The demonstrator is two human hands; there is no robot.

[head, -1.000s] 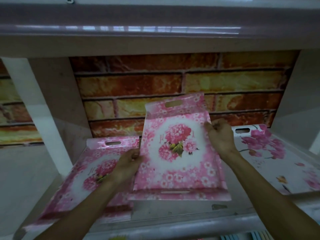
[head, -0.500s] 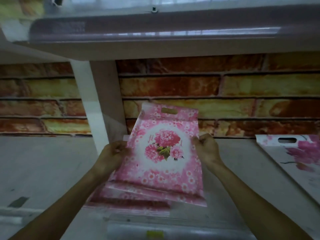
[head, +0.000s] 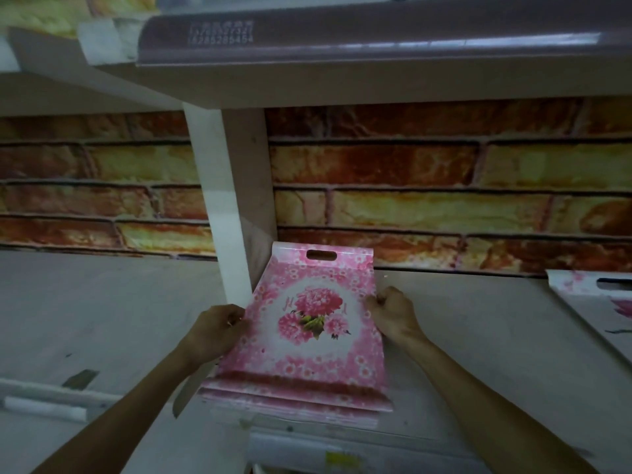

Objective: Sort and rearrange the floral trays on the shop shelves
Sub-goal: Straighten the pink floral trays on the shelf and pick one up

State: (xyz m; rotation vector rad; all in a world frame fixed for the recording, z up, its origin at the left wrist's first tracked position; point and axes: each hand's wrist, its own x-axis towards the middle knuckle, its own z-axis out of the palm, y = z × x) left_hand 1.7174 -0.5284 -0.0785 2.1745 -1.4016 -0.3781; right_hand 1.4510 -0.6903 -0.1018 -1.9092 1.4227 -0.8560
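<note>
A stack of pink floral trays lies on the grey shelf, its far end tilted up beside the white upright. The top tray shows a bunch of pink blooms on a white oval and has a handle slot at the far end. My left hand grips the stack's left edge and my right hand grips its right edge, fingers curled round the rims. How many trays lie under the top one I cannot tell.
A white shelf upright stands just left of the stack. Another tray with a white ground and pink blossoms lies at the far right. A brick-pattern back wall closes the shelf. An upper shelf overhangs.
The tray I held has come down onto the stack on the left, against the upright. My view has swung left, so the white blossom tray now sits at the right edge.
</note>
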